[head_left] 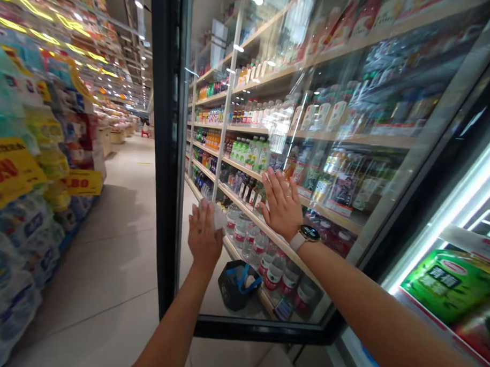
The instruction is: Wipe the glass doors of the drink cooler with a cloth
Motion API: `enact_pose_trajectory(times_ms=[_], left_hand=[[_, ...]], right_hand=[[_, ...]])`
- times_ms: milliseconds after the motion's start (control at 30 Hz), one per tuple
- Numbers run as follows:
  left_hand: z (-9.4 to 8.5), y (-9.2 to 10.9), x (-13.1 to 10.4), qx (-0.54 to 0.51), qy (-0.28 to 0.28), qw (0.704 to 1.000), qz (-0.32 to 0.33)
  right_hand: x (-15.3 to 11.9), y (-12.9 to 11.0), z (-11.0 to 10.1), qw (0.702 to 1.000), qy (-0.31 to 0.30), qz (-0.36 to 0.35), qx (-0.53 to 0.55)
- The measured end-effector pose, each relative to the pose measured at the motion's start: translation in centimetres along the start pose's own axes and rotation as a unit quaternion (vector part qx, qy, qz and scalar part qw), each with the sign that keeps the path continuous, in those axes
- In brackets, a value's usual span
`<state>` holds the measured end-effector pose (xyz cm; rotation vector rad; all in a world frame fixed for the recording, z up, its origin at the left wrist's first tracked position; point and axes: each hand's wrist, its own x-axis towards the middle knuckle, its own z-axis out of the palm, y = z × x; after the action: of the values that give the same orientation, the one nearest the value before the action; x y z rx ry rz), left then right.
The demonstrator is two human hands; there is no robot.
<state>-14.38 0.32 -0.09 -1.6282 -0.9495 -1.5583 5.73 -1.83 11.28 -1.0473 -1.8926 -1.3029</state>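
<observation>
The glass door (pixel 240 306) of a fridge stands swung open in front of me, its frame black. My left hand (pixel 205 233) presses a crumpled white wipe (pixel 218 217) on the lower left of the pane; its edge shows beside the fingers, and the rest is hidden. Higher and to the right, my right hand (pixel 283 206) lies on the glass, fingers stretched out and palm turned to the pane. Its wrist wears a watch (pixel 308 233) with a pale strap. Whether anything is under that palm cannot be seen.
Through or mirrored in the glass appear shelves of bottles (pixel 258 154) and a dark basket (pixel 238 285) with blue straps. Lit fridge shelves with a green package (pixel 446 281) are at right. Stacked packs (pixel 8 282) with yellow price signs (pixel 12 167) line the aisle at left.
</observation>
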Motion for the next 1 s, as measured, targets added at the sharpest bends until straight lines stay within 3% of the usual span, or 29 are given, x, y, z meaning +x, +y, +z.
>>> enact_pose_trajectory(times_ms=[67,167,233,333,433,600,733,800,867,933,1000], left_hand=[[-0.2,-0.6,0.6,-0.006,0.029,0.997,-0.070],[0.4,1.2,-0.2,-0.024,0.032,0.993,-0.110],[1.1,3.2,-1.4,-0.028,0.008,0.998,-0.062],[1.9,5.2,-2.9,-0.025,-0.053,0.994,0.090],[1.7,4.5,-2.8,-0.019,-0.073,0.988,0.132],[0.7,2.5,-0.6,-0.010,-0.001,1.000,0.013],[1.0,4.8,-0.8,-0.016,0.022,0.997,-0.073],[1.3,6.1,-1.4,-0.016,0.005,0.999,-0.041],[1.2,6.5,-1.8,-0.024,-0.027,0.999,0.037],[0.8,5.4,-1.6,-0.028,-0.052,0.994,0.096],[0.1,3.2,-0.7,-0.016,-0.040,0.996,0.080]], right_hand=[[-0.1,0.0,0.0,1.000,0.002,0.000,0.001],[0.0,0.0,0.1,1.000,0.001,0.005,0.004],[0.3,0.0,0.2,1.000,0.000,0.006,0.004],[0.1,-0.6,0.3,1.000,-0.001,0.016,0.005],[-1.6,-1.9,0.6,0.999,-0.019,0.050,0.006],[-6.1,-3.5,1.3,1.000,-0.006,0.023,0.012],[-7.3,-3.3,1.4,0.999,0.020,0.026,0.010],[-7.2,-3.2,1.3,0.999,0.019,0.026,0.015],[-7.1,-3.2,1.4,0.999,0.012,0.030,0.018],[-7.1,-3.2,1.5,0.999,0.007,0.034,0.021],[-7.1,-3.3,1.7,0.999,0.007,0.041,0.022]])
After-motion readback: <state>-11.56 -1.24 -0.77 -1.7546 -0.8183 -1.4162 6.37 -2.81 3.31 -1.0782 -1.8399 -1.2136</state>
